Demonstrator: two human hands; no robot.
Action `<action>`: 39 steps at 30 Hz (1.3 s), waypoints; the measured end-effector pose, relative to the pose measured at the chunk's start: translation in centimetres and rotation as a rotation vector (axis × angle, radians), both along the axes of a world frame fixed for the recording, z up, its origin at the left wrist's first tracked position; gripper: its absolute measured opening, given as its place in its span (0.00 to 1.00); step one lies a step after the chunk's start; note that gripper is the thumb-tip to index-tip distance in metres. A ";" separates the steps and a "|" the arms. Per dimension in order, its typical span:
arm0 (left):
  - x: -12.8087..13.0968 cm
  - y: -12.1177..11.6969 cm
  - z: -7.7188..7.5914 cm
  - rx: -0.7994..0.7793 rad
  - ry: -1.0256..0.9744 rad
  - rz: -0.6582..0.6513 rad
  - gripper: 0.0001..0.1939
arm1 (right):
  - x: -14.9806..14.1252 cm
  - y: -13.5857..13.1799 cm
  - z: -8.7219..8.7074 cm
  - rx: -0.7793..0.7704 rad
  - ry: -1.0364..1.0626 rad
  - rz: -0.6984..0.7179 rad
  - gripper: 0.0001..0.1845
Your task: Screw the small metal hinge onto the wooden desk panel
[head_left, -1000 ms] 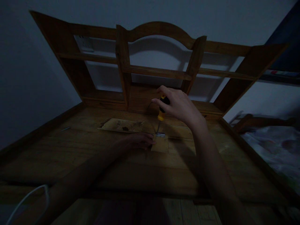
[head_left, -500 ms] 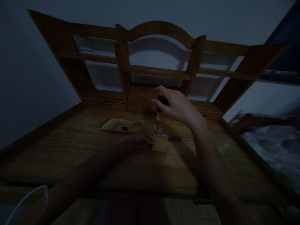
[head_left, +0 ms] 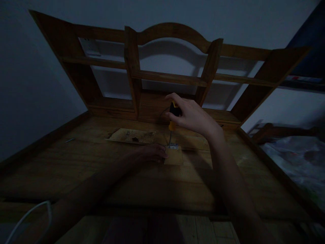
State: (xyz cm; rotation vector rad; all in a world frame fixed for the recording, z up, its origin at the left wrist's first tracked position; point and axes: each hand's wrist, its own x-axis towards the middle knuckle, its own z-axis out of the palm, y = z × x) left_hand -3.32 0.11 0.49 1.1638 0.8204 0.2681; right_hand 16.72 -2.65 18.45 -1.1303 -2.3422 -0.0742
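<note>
My right hand [head_left: 191,115] is closed around the black and yellow handle of a screwdriver [head_left: 172,118] held upright. Its thin shaft points down onto a small metal hinge [head_left: 173,146] at the far edge of a small light wooden block [head_left: 174,157]. My left hand [head_left: 151,152] lies flat on the desk top with its fingertips against the block's left side. A longer thin board [head_left: 134,136] lies just behind the block. The scene is very dark.
A wooden desk [head_left: 101,169] carries a shelf hutch [head_left: 172,78] with an arched top against the wall. A small nail or screw [head_left: 69,140] lies at the far left of the top. A white cable [head_left: 27,215] loops at the lower left. Bedding [head_left: 297,159] lies to the right.
My right hand has shifted its grip slightly on the screwdriver handle, turning a little. The left hand and the block have stayed in place.
</note>
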 end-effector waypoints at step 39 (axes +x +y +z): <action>0.1 -0.3 0.4 -0.044 -0.042 0.049 0.17 | -0.7 -0.5 0.5 0.104 -0.047 -0.043 0.18</action>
